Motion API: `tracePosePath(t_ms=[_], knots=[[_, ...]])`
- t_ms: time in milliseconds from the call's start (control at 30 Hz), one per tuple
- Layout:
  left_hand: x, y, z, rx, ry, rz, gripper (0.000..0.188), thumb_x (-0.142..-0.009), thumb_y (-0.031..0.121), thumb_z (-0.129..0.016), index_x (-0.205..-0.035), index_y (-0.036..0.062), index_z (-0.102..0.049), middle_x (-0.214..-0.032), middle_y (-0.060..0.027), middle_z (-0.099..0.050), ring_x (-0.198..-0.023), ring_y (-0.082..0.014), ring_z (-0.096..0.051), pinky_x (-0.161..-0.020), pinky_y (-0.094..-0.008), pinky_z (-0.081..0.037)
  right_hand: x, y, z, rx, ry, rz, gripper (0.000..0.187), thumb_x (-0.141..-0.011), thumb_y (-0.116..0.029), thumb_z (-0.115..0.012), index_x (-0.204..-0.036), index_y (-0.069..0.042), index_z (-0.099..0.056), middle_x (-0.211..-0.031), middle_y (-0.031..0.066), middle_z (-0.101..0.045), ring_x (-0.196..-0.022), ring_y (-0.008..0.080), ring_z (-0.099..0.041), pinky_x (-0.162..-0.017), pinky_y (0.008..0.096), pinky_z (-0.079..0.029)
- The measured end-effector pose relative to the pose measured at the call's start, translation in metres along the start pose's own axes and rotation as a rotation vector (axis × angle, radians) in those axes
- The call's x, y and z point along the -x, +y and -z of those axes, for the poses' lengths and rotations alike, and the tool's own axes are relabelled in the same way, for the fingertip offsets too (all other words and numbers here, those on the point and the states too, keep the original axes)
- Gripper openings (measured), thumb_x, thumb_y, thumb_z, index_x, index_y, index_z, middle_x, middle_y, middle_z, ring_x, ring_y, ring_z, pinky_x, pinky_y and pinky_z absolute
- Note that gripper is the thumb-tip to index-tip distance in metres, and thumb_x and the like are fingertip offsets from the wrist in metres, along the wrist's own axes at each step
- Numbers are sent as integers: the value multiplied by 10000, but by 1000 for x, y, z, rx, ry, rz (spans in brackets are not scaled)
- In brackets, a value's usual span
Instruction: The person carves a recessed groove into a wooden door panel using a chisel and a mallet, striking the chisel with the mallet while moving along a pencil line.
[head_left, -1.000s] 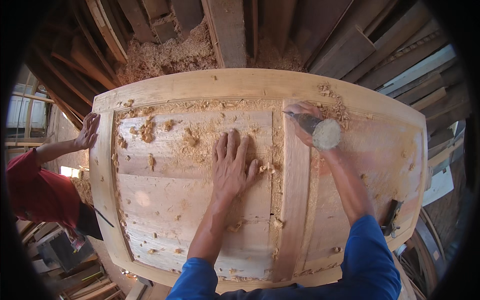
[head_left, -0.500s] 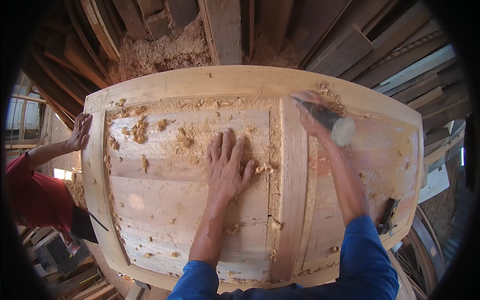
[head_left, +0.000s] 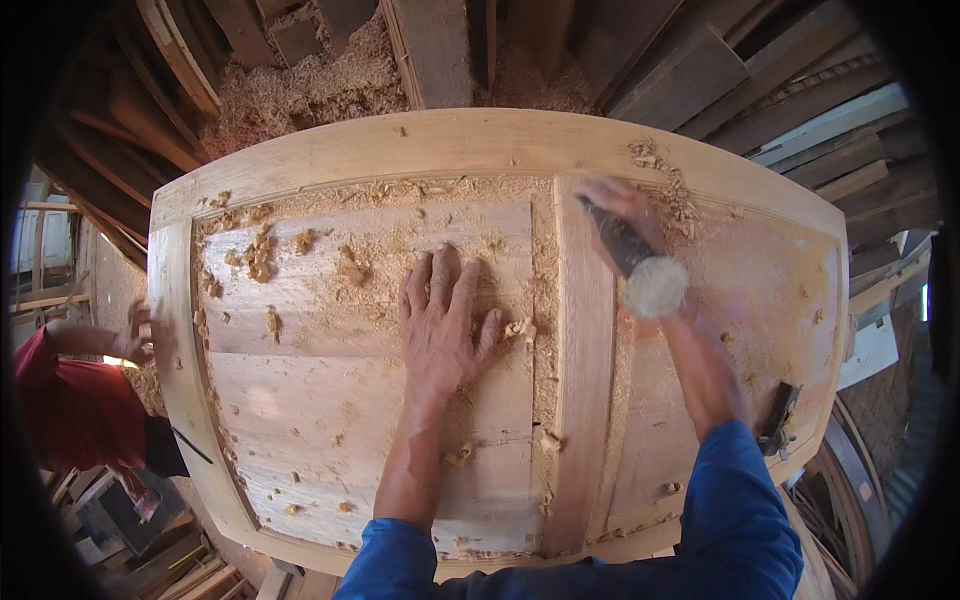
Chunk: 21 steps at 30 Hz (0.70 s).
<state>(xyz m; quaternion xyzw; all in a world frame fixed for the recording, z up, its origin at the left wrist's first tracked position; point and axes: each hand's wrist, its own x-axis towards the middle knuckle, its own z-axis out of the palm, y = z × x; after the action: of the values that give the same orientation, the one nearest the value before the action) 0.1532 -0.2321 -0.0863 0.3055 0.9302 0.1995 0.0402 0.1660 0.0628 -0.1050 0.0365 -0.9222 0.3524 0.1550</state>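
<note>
Shifted: since half a second ago, the pale end [head_left: 656, 288] of the dark tool [head_left: 620, 240] has swung left and nearer; a co-worker's hand [head_left: 137, 335] has come down the left side.
Panelled wooden door [head_left: 440, 145]: one, lying flat beneath both arms, perhaps so that its whole face is in reach.
Right hand [head_left: 640, 212]: blurred, fingers wrapped about the dark tool; we judge the low grip near the tip serves control.
Dark tool: slanted over the upper part of the middle stile [head_left: 584, 400], tip to the far left; whether it touches wood, we cannot tell.
Left hand [head_left: 440, 325]: palm down on the left panel [head_left: 350, 395], fingers apart, clasping nothing; we take it for a brace.
Co-worker's hand: just beside the door's left edge; contact unclear to us.
Dark metal tool [head_left: 778, 420]: resting on the right part, well apart from both hands, probably parked.
Shavings [head_left: 258, 255]: curled, loose, thickest along the panel borders.
</note>
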Motion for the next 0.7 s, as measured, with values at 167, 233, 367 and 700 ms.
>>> tracePosePath(t_ms=[167, 233, 367, 700], knots=[[-3, 5, 7, 4, -2, -9, 615, -884, 407, -620, -1423, 131, -509, -1538, -216, -371, -1427, -437, -288, -1180, -545, -203, -10, -1, 16, 152, -127, -361, 229, -988, -211, -551, -1115, -74, -683, -1004, 125, -686, -935, 306, -661, -866, 386, -518], [-2, 6, 3, 12, -29, -11, 622, -883, 405, -611, -1432, 133, -503, -1546, -222, -360, -1440, -431, -280, -1197, -532, -182, -33, 3, 27, 332, 70, -136, 242, -988, -214, -549, -1120, -58, -679, -989, 114, -685, -938, 294, -657, -881, 377, -507], [-1, 3, 1, 1, -42, -3, 632, -877, 404, -614, -1436, 132, -500, -1550, -222, -354, -1443, -428, -276, -1198, -536, -174, -18, 12, 8, 153, 28, 82, 140, -929, -176, -652, -1034, -119, -725, -1057, 46, -722, -919, 204, -686, -851, 362, -572], [-4, 4, 1, 9, -30, -25, 617, -887, 389, -638, -1428, 126, -499, -1553, -212, -346, -1431, -437, -270, -1173, -553, -203, -21, 34, -5, -103, 256, 278, 232, -958, -48, -509, -1109, -55, -685, -997, 114, -698, -947, 268, -677, -900, 387, -534]])
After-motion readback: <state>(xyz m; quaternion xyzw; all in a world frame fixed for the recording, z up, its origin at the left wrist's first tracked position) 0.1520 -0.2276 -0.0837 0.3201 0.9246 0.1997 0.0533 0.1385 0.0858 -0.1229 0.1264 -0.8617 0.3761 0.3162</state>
